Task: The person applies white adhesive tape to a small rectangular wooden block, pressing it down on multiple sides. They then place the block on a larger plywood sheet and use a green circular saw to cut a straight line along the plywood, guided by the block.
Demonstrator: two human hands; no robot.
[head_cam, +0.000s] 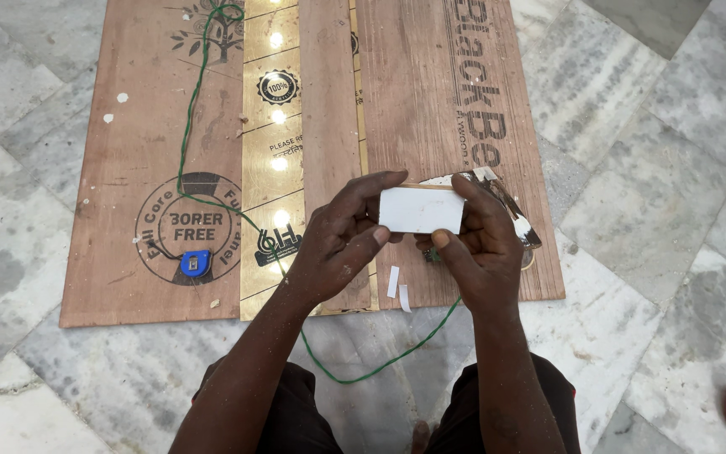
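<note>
Head view, nearest first: left hand [339, 244] and right hand [478, 244] both pinch a small white-faced block [421, 209] above the plywood sheets [161, 151] — best kept level, grip at its edges; green cord [191, 126] lies beyond.

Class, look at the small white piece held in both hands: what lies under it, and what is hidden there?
Under the white piece, held by the left hand and right hand, lie plywood sheets, two white strips and a green cord. The hands cover part of a metal tool.

cord [185, 151] on plywood [153, 168] (left), slip [420, 210] above
</note>
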